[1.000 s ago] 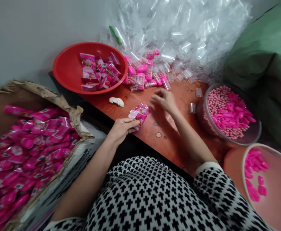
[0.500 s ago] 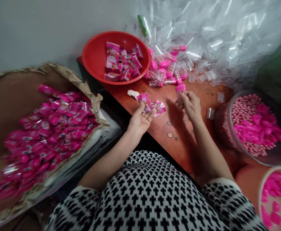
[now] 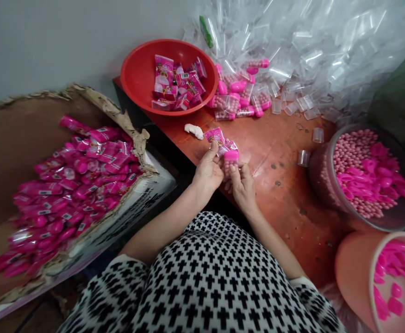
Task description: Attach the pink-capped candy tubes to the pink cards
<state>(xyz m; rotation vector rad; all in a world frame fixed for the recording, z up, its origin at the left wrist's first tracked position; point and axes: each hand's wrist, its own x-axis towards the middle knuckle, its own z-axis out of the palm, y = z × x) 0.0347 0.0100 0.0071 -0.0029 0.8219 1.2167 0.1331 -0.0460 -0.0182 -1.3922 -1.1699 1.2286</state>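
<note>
My left hand (image 3: 207, 175) pinches a pink printed wrapper (image 3: 214, 135) between thumb and fingers, palm turned up. Right beside it, my right hand (image 3: 244, 188) grips a small clear tube of pink beads with a pink cap (image 3: 231, 158), cap end up. The tube is close against the wrapper, and I cannot tell whether it has entered it. A second printed wrapper (image 3: 230, 145) lies on the table just behind the tube, partly covered. Close by on the tabletop is a crumpled white scrap (image 3: 194, 131).
A red bowl (image 3: 133, 92) holds several pink packets. Filled tubes (image 3: 226, 102) and a heap of clear empty tubes (image 3: 309, 60) lie behind. On the right stand a tub of beads (image 3: 322, 178) and a pink bucket (image 3: 353, 268). A torn carton (image 3: 157, 185) of pink packets stands left.
My right hand has brought the capped tube leftward and toward me, to my left hand. My left hand still has the wrapper and has shifted slightly right.
</note>
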